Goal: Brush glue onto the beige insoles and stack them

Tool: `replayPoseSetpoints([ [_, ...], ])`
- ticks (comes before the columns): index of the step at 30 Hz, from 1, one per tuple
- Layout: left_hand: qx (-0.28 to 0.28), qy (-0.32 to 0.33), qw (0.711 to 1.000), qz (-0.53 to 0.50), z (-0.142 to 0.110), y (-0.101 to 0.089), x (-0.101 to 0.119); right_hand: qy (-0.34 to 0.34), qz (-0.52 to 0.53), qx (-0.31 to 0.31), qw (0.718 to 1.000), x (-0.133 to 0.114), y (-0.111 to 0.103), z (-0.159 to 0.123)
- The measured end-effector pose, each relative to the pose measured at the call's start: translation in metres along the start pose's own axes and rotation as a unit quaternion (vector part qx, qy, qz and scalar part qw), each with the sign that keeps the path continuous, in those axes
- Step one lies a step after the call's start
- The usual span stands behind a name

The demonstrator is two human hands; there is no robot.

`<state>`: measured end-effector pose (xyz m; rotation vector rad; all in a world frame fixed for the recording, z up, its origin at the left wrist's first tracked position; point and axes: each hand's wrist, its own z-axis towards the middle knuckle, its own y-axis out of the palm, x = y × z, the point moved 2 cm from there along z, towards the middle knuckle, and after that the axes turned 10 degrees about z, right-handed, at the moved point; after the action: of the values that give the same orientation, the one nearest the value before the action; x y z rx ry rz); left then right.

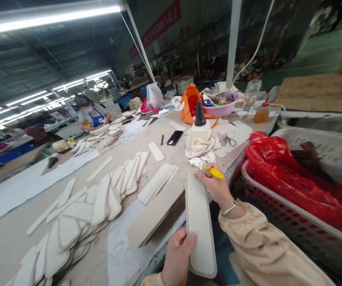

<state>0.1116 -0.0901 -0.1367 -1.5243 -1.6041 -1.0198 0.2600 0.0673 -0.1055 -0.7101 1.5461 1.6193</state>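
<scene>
My left hand [179,251] grips a long off-white panel with rounded corners [200,226] near its lower end, thumb on top. At the panel's far end is my right hand [215,183], closed around a yellow-handled tool [216,172]; its working end is hard to make out. The fingers of that hand also touch the panel's top edge. Just left of the panel lies a stack of beige panels [156,216], with a smaller stack of white strips [158,182] behind it. Crumpled white cloth or paper [199,162] sits beyond my right hand.
Many loose panels [99,200] spread over the table's left. Farther back are a black-capped white bottle [200,129], a phone [174,138], scissors [228,140] and an orange bag [189,105]. A basket with red plastic [293,174] stands right. A co-worker [95,115] sits across.
</scene>
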Motion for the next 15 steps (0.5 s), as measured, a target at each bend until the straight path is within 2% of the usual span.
replayPoseSetpoints([
  [4,-0.01,0.023,1.0,-0.005,-0.007,-0.008,0.004,-0.008,-0.026,0.038,0.999,-0.004,0.0,-0.003],
  [6,-0.03,0.03,0.999,-0.012,-0.015,-0.017,0.014,-0.017,-0.051,0.081,0.995,-0.004,-0.003,-0.001],
  [8,-0.04,0.023,0.999,-0.02,-0.026,-0.031,0.03,0.002,-0.021,0.111,0.994,-0.002,-0.006,0.003],
  [11,0.014,0.031,0.999,-0.02,-0.041,-0.066,0.062,-0.002,0.017,0.125,0.992,-0.003,-0.005,0.008],
  [15,0.143,0.096,0.985,0.017,-0.037,-0.134,0.107,-0.026,0.021,0.119,0.992,-0.007,0.0,0.005],
])
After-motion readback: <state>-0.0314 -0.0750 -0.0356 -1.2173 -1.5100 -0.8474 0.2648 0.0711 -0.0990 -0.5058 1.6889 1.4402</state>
